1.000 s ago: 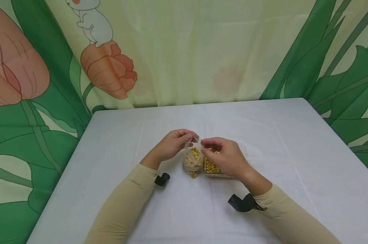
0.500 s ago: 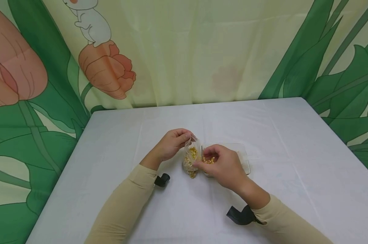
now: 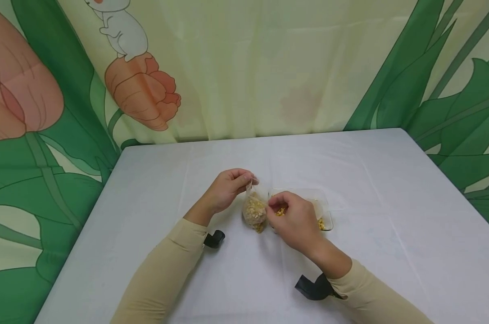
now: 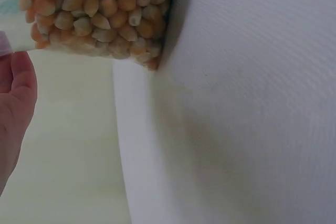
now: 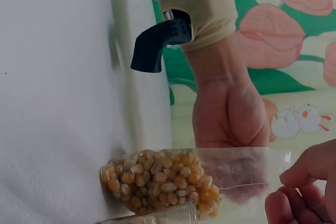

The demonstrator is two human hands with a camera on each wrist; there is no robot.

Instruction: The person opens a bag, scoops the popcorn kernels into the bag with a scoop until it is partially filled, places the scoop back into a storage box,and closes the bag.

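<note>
In the head view my left hand (image 3: 228, 189) pinches the top of a clear plastic bag (image 3: 254, 210) of corn kernels. The bag's bottom rests on or just above the table. My right hand (image 3: 296, 220) is at the bag's right edge, thumb and fingertips together on the thin plastic. The right wrist view shows the bagged kernels (image 5: 163, 179) in front of my left hand (image 5: 231, 114), with right fingertips (image 5: 294, 174) at the bag's upper end. Behind my right hand stands a clear rectangular container (image 3: 330, 222) with some kernels (image 3: 321, 224), partly hidden.
A white cloth covers the table (image 3: 212, 279). The curtain (image 3: 244, 81) behind has printed flowers and leaves. Black camera mounts (image 3: 215, 239) stick out below both sleeves.
My right hand dipped from the bag's top down towards the container, then came back against the bag's edge. The kernels in the bag have shifted, and the left hand stays almost still.
</note>
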